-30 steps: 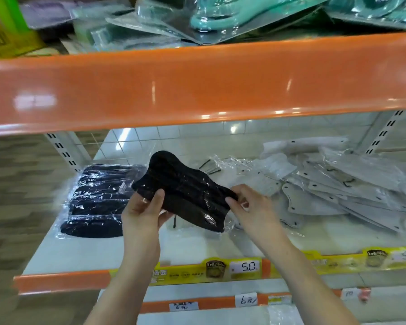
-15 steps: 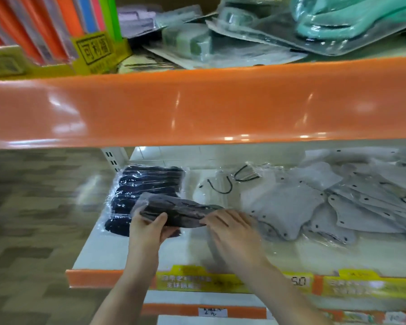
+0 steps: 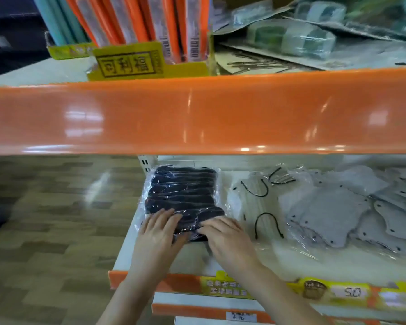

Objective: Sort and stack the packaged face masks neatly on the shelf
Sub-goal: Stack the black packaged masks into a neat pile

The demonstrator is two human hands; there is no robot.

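Both hands flat on the near end of the black mask stack (image 3: pixel 185 195), left end of the lower shelf (image 3: pixel 220 261) by the upright: left hand (image 3: pixel 158 233) on the front-left corner, right hand (image 3: pixel 223 233) on the front-right, fingers (image 3: pixel 171 215) straight and slightly spread, pressing down, not pinching anything. My read: squaring the front pack onto the pile and squeezing air out so the slick film doesn't slide. Black packs lie overlapped like shingles, each in clear crinkly plastic with glare streaks; soft fabric inside, curved contoured outline, so the pile is springy and won't sit dead flat. Grey masks (image 3: pixel 333 212) to the right are loose and fanned, overlapping at odd angles, same wavy cut, small dark dots at edges; one or two pale packs (image 3: pixel 255 198) with black ear loops sit between the two groups. Sorting looks partly done: black grouped, grey not yet stacked. Glossy orange shelf lip (image 3: pixel 197 113) above limits headroom, so likely low flat reach-ins. Yellow price strip (image 3: pixel 314 289) along the front edge
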